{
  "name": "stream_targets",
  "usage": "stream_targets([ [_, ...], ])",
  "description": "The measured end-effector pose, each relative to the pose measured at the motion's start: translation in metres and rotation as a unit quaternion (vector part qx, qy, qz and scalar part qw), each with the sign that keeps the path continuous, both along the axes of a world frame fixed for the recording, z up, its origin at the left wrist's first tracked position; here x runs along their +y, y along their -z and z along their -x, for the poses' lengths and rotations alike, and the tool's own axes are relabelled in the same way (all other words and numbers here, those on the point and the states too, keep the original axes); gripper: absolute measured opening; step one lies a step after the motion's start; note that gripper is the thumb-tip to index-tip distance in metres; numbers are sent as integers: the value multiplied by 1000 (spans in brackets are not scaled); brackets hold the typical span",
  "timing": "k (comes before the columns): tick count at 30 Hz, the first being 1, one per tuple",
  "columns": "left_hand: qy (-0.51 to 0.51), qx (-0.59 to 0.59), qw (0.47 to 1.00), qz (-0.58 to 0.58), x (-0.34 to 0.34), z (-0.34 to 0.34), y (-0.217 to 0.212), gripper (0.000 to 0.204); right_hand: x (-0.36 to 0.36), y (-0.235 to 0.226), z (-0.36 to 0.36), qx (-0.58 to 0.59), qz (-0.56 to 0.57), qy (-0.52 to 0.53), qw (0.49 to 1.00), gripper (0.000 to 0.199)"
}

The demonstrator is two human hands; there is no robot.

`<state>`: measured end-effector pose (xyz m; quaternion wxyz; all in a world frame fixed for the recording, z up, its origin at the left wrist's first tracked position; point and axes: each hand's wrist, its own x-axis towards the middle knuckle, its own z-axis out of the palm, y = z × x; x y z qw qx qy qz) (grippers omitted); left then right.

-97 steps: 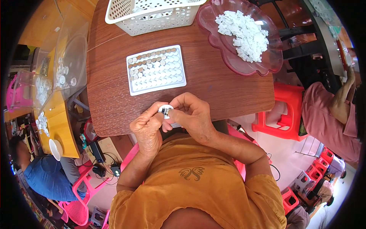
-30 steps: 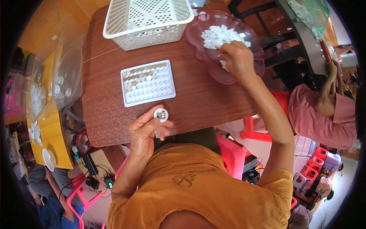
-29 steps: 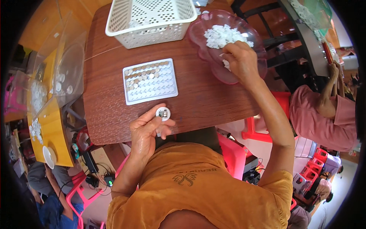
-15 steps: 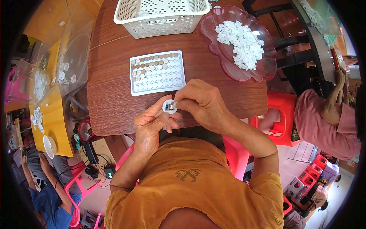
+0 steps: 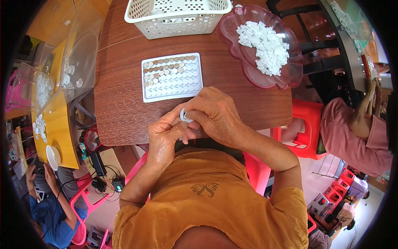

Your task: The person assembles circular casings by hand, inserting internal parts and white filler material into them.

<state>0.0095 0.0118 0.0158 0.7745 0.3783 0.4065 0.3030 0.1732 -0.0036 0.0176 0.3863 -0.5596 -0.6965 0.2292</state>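
My left hand (image 5: 162, 135) pinches a small round white plastic case (image 5: 183, 114) between thumb and fingers, above the table's near edge. Closed against the same case is my right hand (image 5: 217, 112), its thumb and forefinger covering most of its face. Whether a small part sits under those right fingertips is hidden. Just beyond my hands lies a white moulded tray (image 5: 172, 96) with rows of round pockets. Silvery and brownish button cells (image 5: 166, 67) fill the far rows and a few pockets at the left; the other pockets show bare white.
A pink scalloped bowl (image 5: 230, 45) at the far right holds a heap of small white plastic pieces (image 5: 265, 47). Behind the tray stands a perforated cream basket (image 5: 178, 30). On the left, a yellow table (image 5: 66, 141) carries clear bins and a white cup (image 5: 53, 157). Other people sit on both sides.
My right fingers have moved in over the case, covering the metal parts that showed on its face. The case is tilted more. The tray's contents look the same.
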Motion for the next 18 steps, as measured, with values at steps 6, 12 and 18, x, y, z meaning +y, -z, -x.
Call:
stream_targets([
  [6,5,2,1000,5,0,0,1,37,0,-2,0,-8,16,-4,1000,7],
  [12,1,-7,1000,11,1,-1,1,37,2,0,-1,7,19,-9,1000,5],
  [18,4,0,1000,7,2,1,1,37,2,-1,-2,27,21,-7,999,5],
])
